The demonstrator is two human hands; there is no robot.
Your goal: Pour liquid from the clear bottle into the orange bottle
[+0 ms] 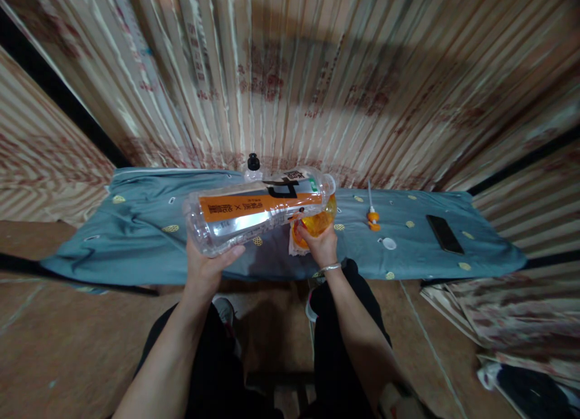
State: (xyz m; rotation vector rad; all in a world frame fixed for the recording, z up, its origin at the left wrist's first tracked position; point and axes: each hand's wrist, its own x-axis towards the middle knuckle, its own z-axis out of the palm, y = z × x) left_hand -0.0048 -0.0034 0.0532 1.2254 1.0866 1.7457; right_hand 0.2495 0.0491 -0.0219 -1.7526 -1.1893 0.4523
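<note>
left hand [206, 268]: clear bottle [258, 210] tipped | right hand [322, 245]: orange container [317, 222]

Black phone [444, 234], white cap [389, 243], orange pump nozzle [373, 216] and black-capped bottle [253, 167] on blue cloth [145, 225].

You're holding a clear bottle [258, 213] with an orange label [254, 205] printed in black, plus a white-and-green patch near its mouth. The jar [317, 222] is translucent orange-yellow. The cloth [149, 225] is grey-blue with small yellow dots. On it lie a black phone [444, 233], a white cap [388, 243] and an orange-and-white pump [372, 216]. The wall [317, 74] is striped beige with reddish marks.
</note>
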